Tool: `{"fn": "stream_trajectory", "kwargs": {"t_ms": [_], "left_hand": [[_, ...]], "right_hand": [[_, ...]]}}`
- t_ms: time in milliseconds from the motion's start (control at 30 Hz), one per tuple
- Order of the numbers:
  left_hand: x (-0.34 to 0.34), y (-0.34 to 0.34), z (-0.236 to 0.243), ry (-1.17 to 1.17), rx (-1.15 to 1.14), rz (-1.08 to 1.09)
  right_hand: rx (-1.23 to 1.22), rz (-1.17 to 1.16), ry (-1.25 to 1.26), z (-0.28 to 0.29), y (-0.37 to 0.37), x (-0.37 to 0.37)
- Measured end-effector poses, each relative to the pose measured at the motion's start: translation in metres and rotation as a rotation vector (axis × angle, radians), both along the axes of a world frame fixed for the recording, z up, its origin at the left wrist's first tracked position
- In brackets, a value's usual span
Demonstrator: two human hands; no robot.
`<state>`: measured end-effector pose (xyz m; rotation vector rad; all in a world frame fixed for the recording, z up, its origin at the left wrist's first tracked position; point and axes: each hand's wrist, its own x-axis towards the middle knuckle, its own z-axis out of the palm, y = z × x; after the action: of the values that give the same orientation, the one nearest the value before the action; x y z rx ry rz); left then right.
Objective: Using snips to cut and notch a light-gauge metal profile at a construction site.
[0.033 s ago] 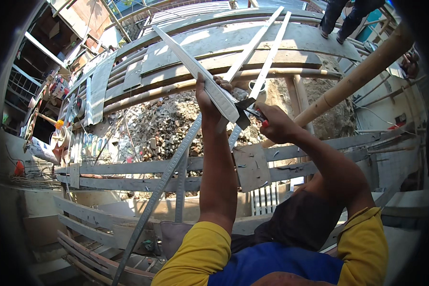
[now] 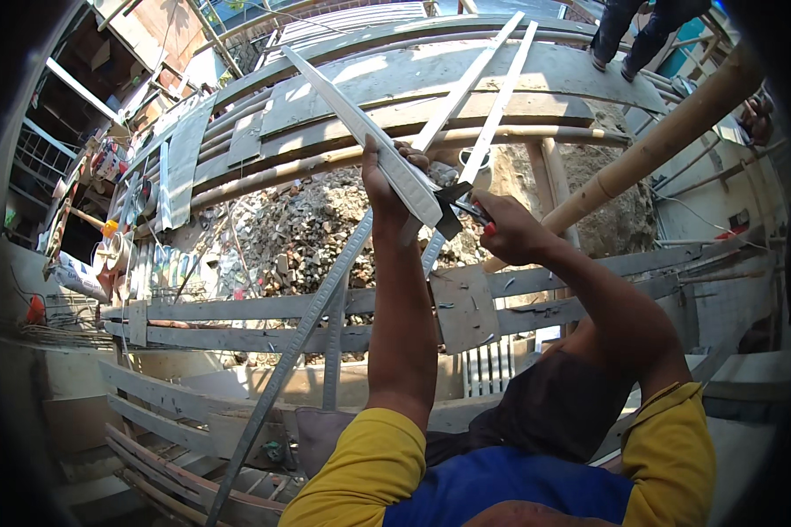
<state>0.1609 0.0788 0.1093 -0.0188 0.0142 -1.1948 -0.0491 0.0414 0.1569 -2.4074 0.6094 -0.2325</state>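
My left hand is closed round a long pale metal channel, which slants from the far left down toward me. Dark pieces stick out at the channel's near end; whether they are bent flaps or tool jaws is hard to tell. Against that end, my right hand grips metal snips with some red on the handle. Its fingers are wrapped round the handle and partly hide it. Beneath my left forearm, a perforated metal strip runs down to the lower left.
Two more pale strips lean across the planks beyond. A thick bamboo pole crosses at the right. Below lies rubble, with wooden rails on the near side. Another person's legs stand at the far right.
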Motion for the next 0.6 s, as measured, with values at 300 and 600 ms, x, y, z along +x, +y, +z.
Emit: {"fn": "stream_trajectory", "kwargs": {"t_ms": [300, 600], "left_hand": [[0.001, -0.001, -0.001, 0.034, -0.083, -0.014], [0.001, -0.001, 0.0, 0.016, -0.055, 0.007]], "right_hand": [[-0.011, -0.062, -0.104, -0.01, 0.006, 0.003], [0.08, -0.057, -0.091, -0.003, 0.011, 0.008]]}}
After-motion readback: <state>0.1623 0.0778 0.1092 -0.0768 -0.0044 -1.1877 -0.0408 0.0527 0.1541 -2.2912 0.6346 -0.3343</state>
